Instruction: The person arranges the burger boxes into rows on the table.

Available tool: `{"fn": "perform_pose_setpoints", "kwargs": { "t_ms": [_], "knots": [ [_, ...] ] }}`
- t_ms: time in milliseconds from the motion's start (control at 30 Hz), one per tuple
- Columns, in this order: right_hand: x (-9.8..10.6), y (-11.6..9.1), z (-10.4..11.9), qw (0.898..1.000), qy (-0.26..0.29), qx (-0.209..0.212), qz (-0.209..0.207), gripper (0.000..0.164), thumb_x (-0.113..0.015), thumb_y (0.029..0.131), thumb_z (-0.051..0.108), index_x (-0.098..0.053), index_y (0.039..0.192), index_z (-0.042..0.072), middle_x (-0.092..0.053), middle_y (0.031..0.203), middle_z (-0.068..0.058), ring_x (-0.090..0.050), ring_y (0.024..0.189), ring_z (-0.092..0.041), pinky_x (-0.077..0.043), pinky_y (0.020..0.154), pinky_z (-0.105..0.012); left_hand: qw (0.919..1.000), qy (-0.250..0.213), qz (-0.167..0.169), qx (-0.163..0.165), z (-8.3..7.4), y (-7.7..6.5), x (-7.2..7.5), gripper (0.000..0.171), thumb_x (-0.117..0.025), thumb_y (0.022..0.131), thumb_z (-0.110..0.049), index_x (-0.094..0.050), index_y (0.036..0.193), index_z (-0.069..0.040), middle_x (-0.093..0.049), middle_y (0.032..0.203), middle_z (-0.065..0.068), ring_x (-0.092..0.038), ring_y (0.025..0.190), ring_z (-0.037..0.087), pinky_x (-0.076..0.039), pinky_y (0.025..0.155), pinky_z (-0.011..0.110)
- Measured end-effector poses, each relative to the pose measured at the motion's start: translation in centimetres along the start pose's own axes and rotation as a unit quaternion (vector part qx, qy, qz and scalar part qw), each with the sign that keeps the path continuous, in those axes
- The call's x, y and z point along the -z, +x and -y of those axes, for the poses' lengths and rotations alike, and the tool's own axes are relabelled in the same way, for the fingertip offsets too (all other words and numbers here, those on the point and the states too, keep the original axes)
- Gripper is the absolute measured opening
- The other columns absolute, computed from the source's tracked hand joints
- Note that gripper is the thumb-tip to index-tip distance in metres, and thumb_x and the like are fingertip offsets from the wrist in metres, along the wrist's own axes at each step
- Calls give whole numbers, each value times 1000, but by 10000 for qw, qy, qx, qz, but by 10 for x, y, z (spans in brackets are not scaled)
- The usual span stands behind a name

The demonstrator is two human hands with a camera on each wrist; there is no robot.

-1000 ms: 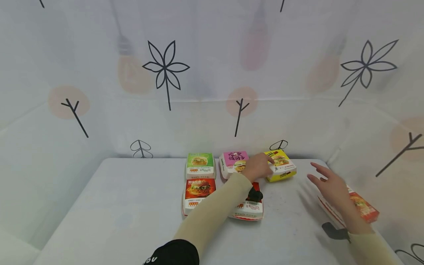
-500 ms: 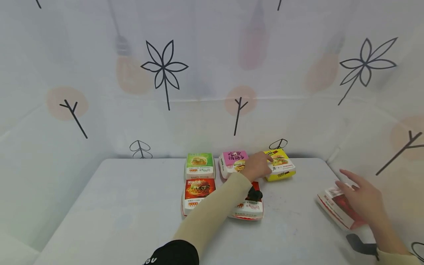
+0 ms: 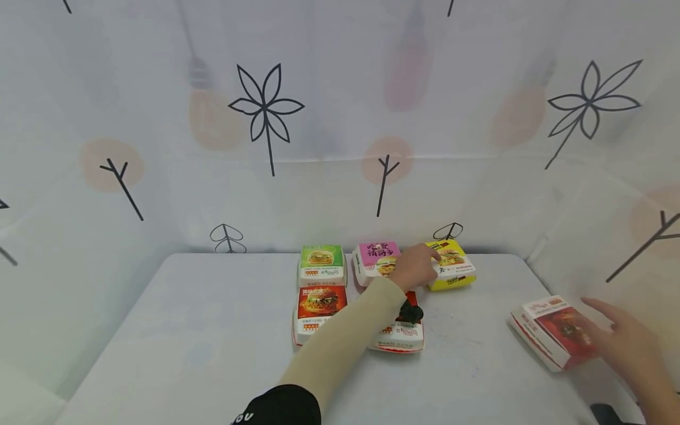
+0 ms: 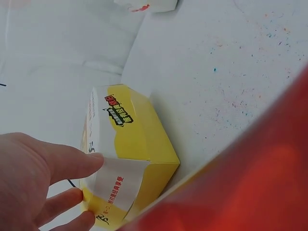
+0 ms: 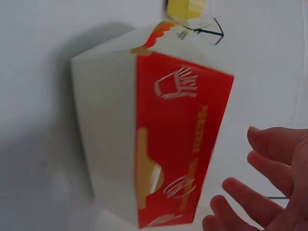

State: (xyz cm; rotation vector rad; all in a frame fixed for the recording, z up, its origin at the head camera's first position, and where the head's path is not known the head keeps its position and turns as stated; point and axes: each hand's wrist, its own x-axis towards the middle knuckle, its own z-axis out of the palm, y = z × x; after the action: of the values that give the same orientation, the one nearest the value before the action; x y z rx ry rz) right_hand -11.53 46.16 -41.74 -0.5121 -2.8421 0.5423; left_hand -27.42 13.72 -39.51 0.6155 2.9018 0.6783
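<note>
My left hand (image 3: 413, 268) reaches to the back of the table, thumb and fingers relaxed against a yellow-and-white burger box (image 3: 454, 270). The left wrist view shows the thumb on the white panel of that yellow box (image 4: 130, 134), other fingers at its edge. My right hand (image 3: 629, 339) is beside a red-and-white burger box (image 3: 563, 333) at the table's right edge. In the right wrist view its fingers (image 5: 252, 197) are spread and slightly bent, with a gap between them and the red box (image 5: 183, 139).
Near the left arm stand a pink-topped box (image 3: 374, 254), a green-topped box (image 3: 321, 262) and a red-topped box (image 3: 320, 304). Another red-topped box (image 3: 398, 337) is partly hidden under the left forearm. A patterned cloth (image 3: 340, 195) hangs behind the white table (image 3: 212, 330).
My right hand has moved right and lower, from over the red-and-white box to its far side, uncovering its top. The left hand and the boxes have stayed in place.
</note>
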Motion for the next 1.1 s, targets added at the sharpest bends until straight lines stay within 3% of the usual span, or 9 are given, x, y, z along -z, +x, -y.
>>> {"fn": "perform_pose_setpoints", "kwargs": {
  "t_ms": [233,333,567,867,1100],
  "knots": [
    [-2,-4,-5,9921,199,-1015,713,80,-59,98,46,-30,148,-10,-23,146,-42,-26,127,-62,-39,89,-73,10000,2,10,-53,2,3,-2,37,-73,88,-21,-70,122,-35,-60,131,-13,-51,96,7,-45,76,23],
    [-4,-5,-8,9849,260,-1309,1101,86,-58,97,53,-31,147,-11,-29,141,-43,-31,122,-60,-43,85,-71,10000,1,18,-55,3,3,-2,36,-72,89,-22,-70,122,-35,-59,132,-13,-51,96,7,-45,76,24],
    [-2,-11,-6,9790,412,-1338,1484,97,-52,92,68,-35,143,-13,-38,127,-44,-42,109,-55,-47,76,-59,9999,44,71,-92,2,3,-2,38,-72,89,-20,-70,123,-35,-59,133,-13,-51,95,7,-45,71,22],
    [-9,-14,9,9747,582,-1298,1726,103,-49,89,74,-32,148,-8,-32,137,-45,-35,118,-58,-44,82,-66,9999,-80,145,44,1,1,-2,39,-72,88,-18,-70,124,-34,-59,134,-12,-51,92,9,-45,65,23],
    [-12,-14,24,9737,714,-694,2050,103,-48,90,74,-28,150,-7,-33,137,-46,-35,118,-60,-48,79,-64,9998,-101,157,-1,2,1,-1,37,-71,89,-18,-70,123,-33,-59,134,-11,-51,92,9,-45,63,22]
  ]
}}
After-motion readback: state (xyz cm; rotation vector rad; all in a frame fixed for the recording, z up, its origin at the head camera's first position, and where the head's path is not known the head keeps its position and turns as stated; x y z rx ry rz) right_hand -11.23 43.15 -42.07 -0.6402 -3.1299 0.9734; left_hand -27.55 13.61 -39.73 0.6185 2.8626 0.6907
